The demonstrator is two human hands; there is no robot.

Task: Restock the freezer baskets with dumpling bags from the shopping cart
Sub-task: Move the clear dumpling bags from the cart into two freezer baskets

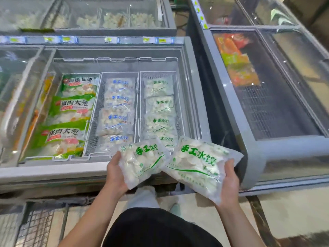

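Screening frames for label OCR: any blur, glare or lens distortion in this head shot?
Head view: sharp centre, green print on the bag in the left hand and the bag in the right hand is readable; freezer rim bows from wide-angle distortion; left edge and far freezers are smeared; glare on the right freezer's glass lid.

Both forearms reach forward toward 12 o'clock, side by side. The left hand and the right hand each cup something from below, fingers curled round its outer edge.
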